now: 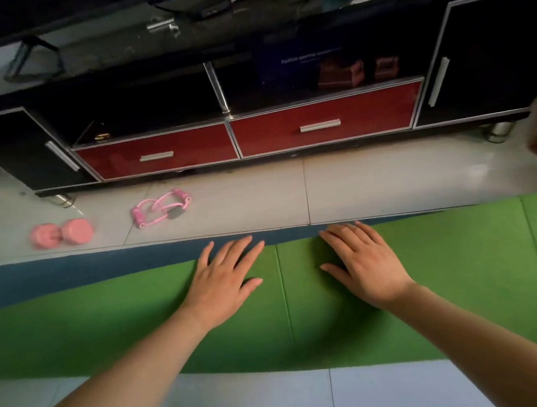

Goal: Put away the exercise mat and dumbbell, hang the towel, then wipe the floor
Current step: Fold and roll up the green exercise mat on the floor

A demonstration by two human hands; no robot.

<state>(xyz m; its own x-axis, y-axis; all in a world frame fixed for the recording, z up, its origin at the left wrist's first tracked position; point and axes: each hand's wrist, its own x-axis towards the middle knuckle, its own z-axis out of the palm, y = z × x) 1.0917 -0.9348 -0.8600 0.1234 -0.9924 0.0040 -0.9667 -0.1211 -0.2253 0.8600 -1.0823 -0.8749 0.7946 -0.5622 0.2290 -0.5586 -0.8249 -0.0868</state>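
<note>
The exercise mat (438, 281) lies folded lengthwise across the tiled floor, green side up, with a strip of its blue side (76, 271) showing along the far edge at left. My left hand (224, 278) and my right hand (362, 263) both press flat on the green layer near its far edge, fingers straight and spread. A pink dumbbell (62, 233) lies on the tiles beyond the mat at far left, apart from both hands. No towel is in view.
A black TV cabinet (487, 54) with two red drawers (322, 121) runs along the far side. A pink resistance band (162, 207) lies on the tiles in front of it. Pale floor tiles (385, 180) separate mat and cabinet.
</note>
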